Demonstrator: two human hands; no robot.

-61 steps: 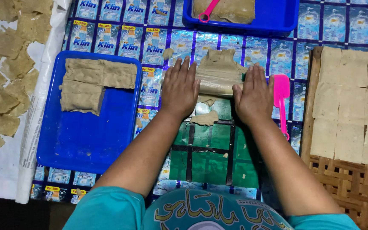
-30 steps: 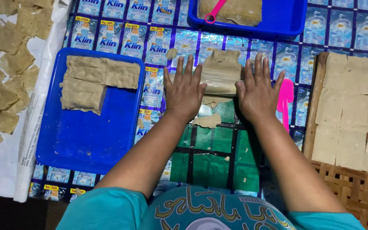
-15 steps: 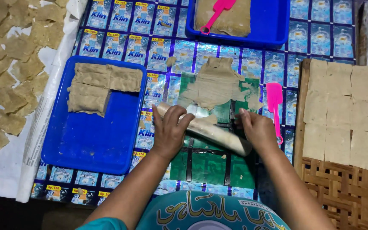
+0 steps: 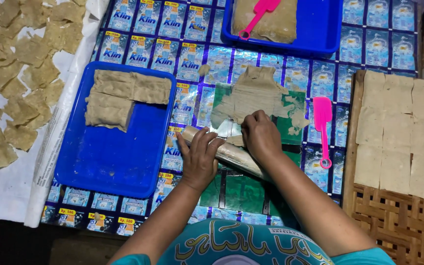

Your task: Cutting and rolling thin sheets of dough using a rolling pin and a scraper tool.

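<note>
Across the whole view: tabletop (image 4: 384, 44) covered with shiny printed sachet sheeting, blue and green. At far left, white cloth (image 4: 6, 196) strewn with ragged tan dough scraps (image 4: 25, 73). At right, woven bamboo tray (image 4: 398, 221) carrying flat pale squares (image 4: 403, 132) laid edge to edge. Left of centre, blue tray (image 4: 109, 157) with a thick tan dough slab (image 4: 119, 95) at its far end. At far centre, second blue tray (image 4: 330, 29) holding another dough mass (image 4: 276, 22) with a pink spatula (image 4: 258, 14) lying on it. At centre, thin flattened dough sheet (image 4: 256, 95), torn at its edges, spread on a green patch of sheeting. Just near of that sheet, pale rolling pin (image 4: 231, 152) lying slanted, left end farther, right end nearer. Left hand (image 4: 199, 159) on the pin's left part, fingers curled over it, grasping it. Right hand (image 4: 261, 140) at the near edge of the dough sheet and over the pin, fingers bent down, pinching at the sheet's edge; exact hold not discernible. Right of the sheet, second pink spatula (image 4: 322, 130) flat on the tabletop, apart from both hands.
</note>
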